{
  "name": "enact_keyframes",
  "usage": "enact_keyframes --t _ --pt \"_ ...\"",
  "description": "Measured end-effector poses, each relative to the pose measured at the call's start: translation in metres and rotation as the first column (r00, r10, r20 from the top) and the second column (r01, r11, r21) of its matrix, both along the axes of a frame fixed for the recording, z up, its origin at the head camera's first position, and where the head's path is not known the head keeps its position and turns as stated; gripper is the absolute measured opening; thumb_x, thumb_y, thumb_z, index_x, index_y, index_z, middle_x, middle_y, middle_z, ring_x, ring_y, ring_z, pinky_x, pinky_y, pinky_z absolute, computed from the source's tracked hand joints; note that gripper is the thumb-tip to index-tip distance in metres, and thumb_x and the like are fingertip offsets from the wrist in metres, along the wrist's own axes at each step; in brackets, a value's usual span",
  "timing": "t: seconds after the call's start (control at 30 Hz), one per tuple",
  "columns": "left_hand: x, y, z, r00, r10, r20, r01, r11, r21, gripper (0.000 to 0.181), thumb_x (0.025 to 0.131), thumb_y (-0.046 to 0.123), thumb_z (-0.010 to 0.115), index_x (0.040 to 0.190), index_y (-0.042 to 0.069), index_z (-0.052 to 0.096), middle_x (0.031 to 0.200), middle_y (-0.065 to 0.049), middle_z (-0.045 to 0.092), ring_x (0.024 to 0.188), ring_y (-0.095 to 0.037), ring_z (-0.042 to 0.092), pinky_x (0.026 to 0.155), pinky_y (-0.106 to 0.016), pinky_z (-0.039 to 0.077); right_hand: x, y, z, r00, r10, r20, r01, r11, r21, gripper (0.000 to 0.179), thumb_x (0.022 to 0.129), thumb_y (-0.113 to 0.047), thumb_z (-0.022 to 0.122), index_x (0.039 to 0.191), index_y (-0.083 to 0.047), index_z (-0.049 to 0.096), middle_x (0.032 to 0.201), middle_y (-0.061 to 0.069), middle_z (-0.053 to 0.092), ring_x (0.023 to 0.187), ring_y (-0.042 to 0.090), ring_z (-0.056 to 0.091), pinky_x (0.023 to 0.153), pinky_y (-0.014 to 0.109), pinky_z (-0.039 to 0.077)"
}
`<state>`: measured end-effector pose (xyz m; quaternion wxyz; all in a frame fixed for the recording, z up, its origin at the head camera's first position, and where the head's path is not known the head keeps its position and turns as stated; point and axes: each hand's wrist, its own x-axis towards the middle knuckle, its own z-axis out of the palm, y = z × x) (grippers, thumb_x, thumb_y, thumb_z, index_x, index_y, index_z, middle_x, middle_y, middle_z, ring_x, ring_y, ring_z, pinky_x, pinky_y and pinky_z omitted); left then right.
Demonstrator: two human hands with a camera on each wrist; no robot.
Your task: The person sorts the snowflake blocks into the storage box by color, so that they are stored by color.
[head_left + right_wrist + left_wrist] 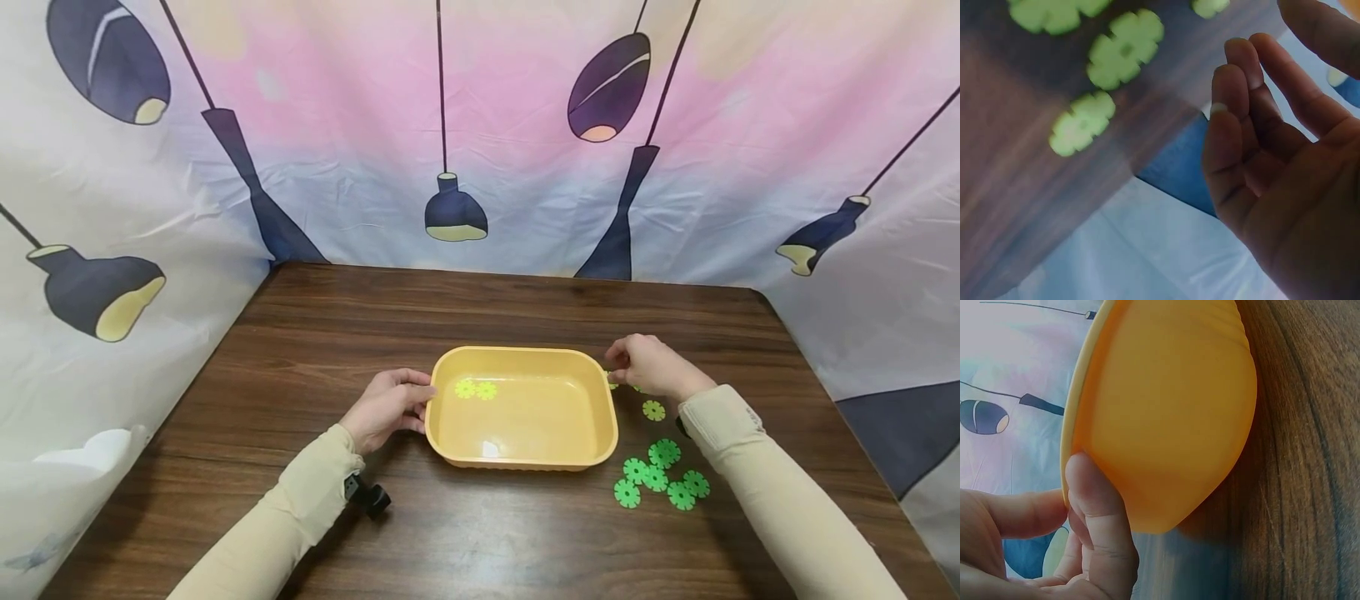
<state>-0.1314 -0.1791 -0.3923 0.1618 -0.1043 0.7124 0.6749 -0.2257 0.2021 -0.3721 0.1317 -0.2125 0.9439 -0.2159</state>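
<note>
A yellow plastic tray with rounded corners stands on the table, with two yellow-green notched discs inside, near its far left corner. At its left end my left hand pinches the rim, thumb on one side and fingers on the other, as the left wrist view shows. My right hand hovers just past the tray's right end, close to a yellow-green disc partly hidden by the fingers. Its fingers are loosely bent and hold nothing visible in the right wrist view, where several notched discs lie nearby.
Several green notched discs lie in a loose group right of the tray's near corner. Above them is a single yellow-green disc. The brown wooden table meets a printed curtain at its back and sides.
</note>
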Motion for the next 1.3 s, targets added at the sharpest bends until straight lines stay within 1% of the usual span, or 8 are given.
enact_keyframes --t 0.1,0.27,0.43,0.63,0.73,0.93,1.13,1.3 --pt "0.0 0.0 0.001 1.0 0.001 0.003 -0.001 1.0 -0.001 0.032 0.093 0.007 0.06 0.119 -0.008 0.05 0.086 -0.011 0.056 0.065 -0.017 0.055 0.054 -0.028 0.055 -0.002 -0.003 -0.008 1.0 -0.006 0.025 0.006 1.0 0.013 0.021 0.088 -0.004 0.067 0.108 0.004 0.065 0.084 0.007 0.063 0.072 0.017 0.056 0.063 0.03 0.049" --pt "0.001 0.001 0.002 1.0 0.0 0.004 0.0 1.0 0.0 0.032 0.094 0.008 0.06 0.12 -0.008 0.049 0.085 -0.011 0.056 0.064 -0.017 0.054 0.053 -0.028 0.055 -0.005 -0.006 -0.015 0.998 -0.031 0.062 0.03 0.999 0.016 0.02 0.088 0.001 0.065 0.108 0.005 0.063 0.085 0.008 0.062 0.072 0.018 0.055 0.062 0.029 0.048" --pt "0.001 0.001 0.003 1.0 0.003 0.005 -0.003 1.0 -0.004 0.032 0.094 0.008 0.06 0.12 -0.008 0.049 0.086 -0.011 0.056 0.064 -0.016 0.054 0.054 -0.028 0.055 -0.008 -0.006 -0.021 0.998 -0.028 0.052 0.027 0.999 0.023 0.019 0.085 0.003 0.066 0.104 0.004 0.064 0.083 0.007 0.062 0.072 0.018 0.055 0.063 0.029 0.048" --pt "0.001 0.002 0.004 1.0 0.002 0.002 -0.002 1.0 -0.008 0.033 0.094 0.008 0.06 0.12 -0.008 0.05 0.085 -0.011 0.056 0.064 -0.017 0.054 0.053 -0.028 0.055 -0.01 -0.005 -0.023 0.997 -0.046 0.057 0.045 0.999 0.012 0.015 0.083 0.002 0.069 0.097 -0.001 0.063 0.083 0.007 0.061 0.072 0.018 0.055 0.063 0.03 0.048" --pt "0.001 0.002 0.005 1.0 0.001 0.004 -0.001 1.0 -0.01 0.033 0.094 0.008 0.06 0.121 -0.008 0.049 0.085 -0.011 0.056 0.064 -0.016 0.054 0.053 -0.027 0.055 -0.011 -0.004 -0.024 0.998 -0.037 0.056 0.036 0.999 0.009 0.013 0.083 0.001 0.07 0.094 -0.002 0.062 0.082 0.007 0.061 0.071 0.019 0.055 0.062 0.03 0.048" --pt "0.001 0.002 0.006 1.0 0.001 0.004 -0.001 1.0 -0.009 0.033 0.094 0.009 0.06 0.12 -0.008 0.05 0.086 -0.012 0.056 0.065 -0.016 0.054 0.054 -0.028 0.055 -0.012 -0.002 -0.026 0.999 -0.047 0.026 0.047 0.999 -0.017 0.015 0.081 -0.001 0.075 0.089 -0.003 0.062 0.078 0.006 0.06 0.069 0.018 0.054 0.06 0.03 0.046" --pt "0.001 0.001 0.005 1.0 0.001 0.001 -0.001 1.0 -0.007 0.033 0.094 0.008 0.061 0.12 -0.008 0.05 0.086 -0.012 0.055 0.065 -0.016 0.054 0.054 -0.028 0.055 -0.011 0.001 -0.025 0.996 -0.088 -0.015 0.088 0.996 -0.031 0.02 0.077 -0.009 0.082 0.084 -0.005 0.063 0.076 0.004 0.061 0.069 0.018 0.054 0.062 0.031 0.047" --pt "0.001 0.002 0.004 1.0 0.007 0.005 -0.007 1.0 -0.004 0.033 0.094 0.008 0.06 0.12 -0.008 0.049 0.085 -0.012 0.056 0.064 -0.016 0.054 0.053 -0.028 0.055 -0.01 0.003 -0.023 0.995 -0.095 -0.004 0.094 0.994 -0.058 0.017 0.078 -0.008 0.081 0.081 -0.006 0.064 0.074 0.004 0.061 0.066 0.018 0.054 0.059 0.03 0.047"
